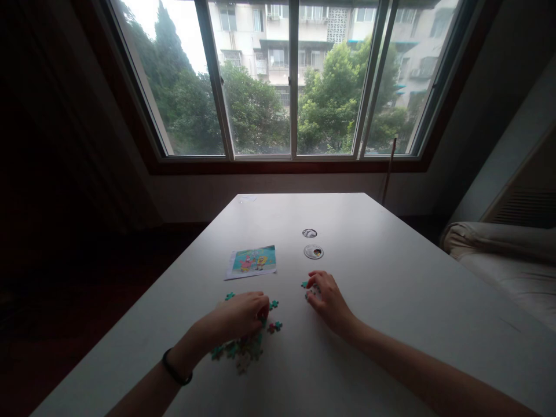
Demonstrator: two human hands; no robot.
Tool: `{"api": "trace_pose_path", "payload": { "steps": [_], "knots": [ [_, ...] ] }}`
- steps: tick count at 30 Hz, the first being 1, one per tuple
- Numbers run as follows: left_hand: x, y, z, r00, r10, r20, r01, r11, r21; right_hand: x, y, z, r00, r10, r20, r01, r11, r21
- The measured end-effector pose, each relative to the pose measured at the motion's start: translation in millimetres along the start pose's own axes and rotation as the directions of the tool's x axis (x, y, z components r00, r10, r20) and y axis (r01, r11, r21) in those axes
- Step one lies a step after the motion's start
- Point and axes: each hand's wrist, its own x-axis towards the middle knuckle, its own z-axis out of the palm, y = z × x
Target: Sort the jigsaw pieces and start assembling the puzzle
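Note:
A heap of jigsaw puzzle pieces, mostly green with some pale and red ones, lies on the near part of the white table. My left hand, with a black band on its wrist, reaches over this heap. Its fingers curl downward and look closed; what they hold, if anything, is hidden. Farther right, my right hand rests over a few small puzzle pieces. The thumb and fingers there are bent but apart, partly covering those pieces. Beside my left hand lie loose pieces.
A printed cartoon picture lies on the white table, beyond my left hand. Two round discs sit past my right hand. A pale sofa stands at the right, and a window spans the far wall.

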Motion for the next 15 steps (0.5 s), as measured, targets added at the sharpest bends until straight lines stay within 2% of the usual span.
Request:
{"api": "trace_pose_path", "payload": {
  "steps": [10,12,15],
  "knots": [
    [1,-6,-0.2,1.0,0.001,-0.005,-0.001,1.0,0.007,-1,-2,-2,1.0,-0.021,0.005,0.02,0.994,0.105],
    [4,-8,1.4,0.999,0.017,-0.042,-0.018,1.0,-0.011,-1,-4,-4,0.999,-0.042,-0.004,0.043,0.99,0.137],
    [10,-7,6.8,0.983,0.071,-0.169,-0.091,0.989,-0.117,-4,-9,-7,0.991,-0.133,0.027,0.126,0.974,0.186]
  ]
}}
